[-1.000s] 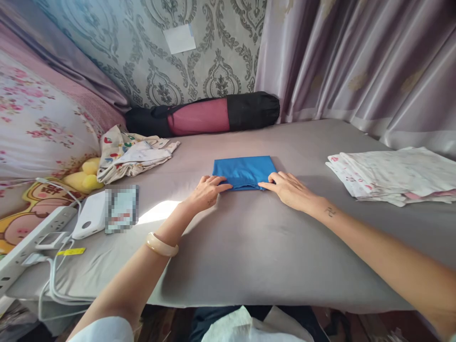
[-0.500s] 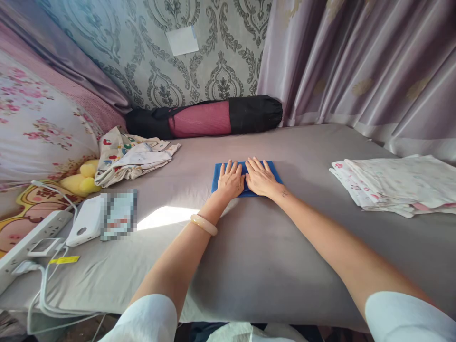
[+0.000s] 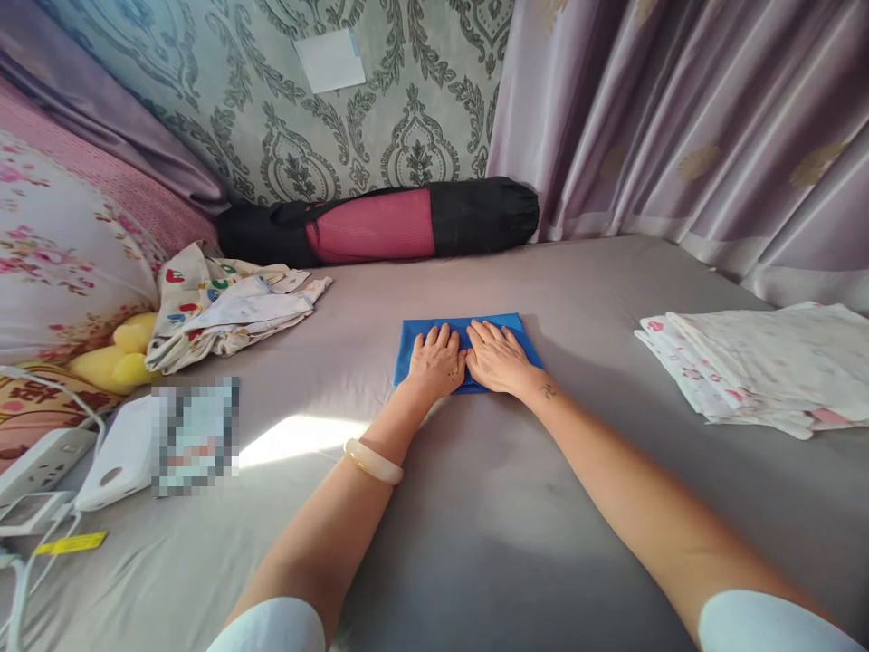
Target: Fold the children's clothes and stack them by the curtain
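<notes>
A blue folded cloth lies flat in the middle of the grey bed sheet. My left hand rests palm down on its left half, fingers stretched out. On the right half lies my right hand, also flat with fingers extended. The two thumbs are close together over the cloth's middle, and both palms hide much of its near part. A pale bangle circles my left wrist.
A rolled bag in black and pink lies along the wall. Crumpled printed cloths are at the left, folded white patterned cloths at the right. A white power bank, a power strip and cables sit at the near left.
Both hands have slid slightly toward me on the blue cloth, so more of its far edge shows. The camera view has shifted a little.
</notes>
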`<state>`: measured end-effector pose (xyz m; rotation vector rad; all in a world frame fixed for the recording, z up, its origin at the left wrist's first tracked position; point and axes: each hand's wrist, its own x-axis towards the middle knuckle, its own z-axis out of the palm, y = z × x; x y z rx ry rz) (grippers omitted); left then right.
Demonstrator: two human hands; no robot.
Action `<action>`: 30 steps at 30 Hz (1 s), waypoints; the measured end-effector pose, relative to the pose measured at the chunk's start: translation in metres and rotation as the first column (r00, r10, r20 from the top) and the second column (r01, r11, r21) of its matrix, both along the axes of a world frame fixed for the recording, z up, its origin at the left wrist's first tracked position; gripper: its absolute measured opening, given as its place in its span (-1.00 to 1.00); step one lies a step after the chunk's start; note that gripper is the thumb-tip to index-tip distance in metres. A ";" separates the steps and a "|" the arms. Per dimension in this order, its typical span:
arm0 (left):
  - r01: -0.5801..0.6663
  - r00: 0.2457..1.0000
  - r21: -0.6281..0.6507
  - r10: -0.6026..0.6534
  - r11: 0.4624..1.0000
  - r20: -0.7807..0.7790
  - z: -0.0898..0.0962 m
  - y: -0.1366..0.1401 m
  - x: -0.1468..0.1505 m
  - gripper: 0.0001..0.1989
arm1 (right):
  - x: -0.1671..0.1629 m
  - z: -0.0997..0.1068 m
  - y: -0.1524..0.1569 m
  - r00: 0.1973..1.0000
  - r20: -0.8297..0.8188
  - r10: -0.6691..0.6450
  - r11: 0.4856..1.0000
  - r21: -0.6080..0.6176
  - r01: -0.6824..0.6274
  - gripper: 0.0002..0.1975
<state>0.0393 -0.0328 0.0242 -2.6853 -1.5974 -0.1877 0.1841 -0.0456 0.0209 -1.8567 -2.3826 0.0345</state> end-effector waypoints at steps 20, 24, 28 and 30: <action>0.026 0.999 0.005 -0.026 1.000 0.026 -0.015 0.030 0.004 -0.50 | 0.010 -0.010 0.016 0.997 -0.046 0.069 0.998 0.013 -0.068 -0.41; -0.024 0.999 0.001 0.024 1.000 0.025 -0.007 0.026 -0.001 -0.47 | 0.012 -0.004 0.014 0.997 -0.071 0.031 0.999 0.026 -0.029 -0.40; -0.164 0.986 0.032 0.163 0.986 0.046 -0.007 0.022 -0.008 -0.38 | 0.020 -0.002 0.013 0.986 -0.095 -0.135 0.987 0.073 0.142 -0.38; -0.209 0.976 0.023 0.207 0.978 0.064 -0.013 0.023 -0.010 -0.36 | 0.024 -0.006 0.013 0.979 -0.083 -0.184 0.981 0.038 0.188 -0.37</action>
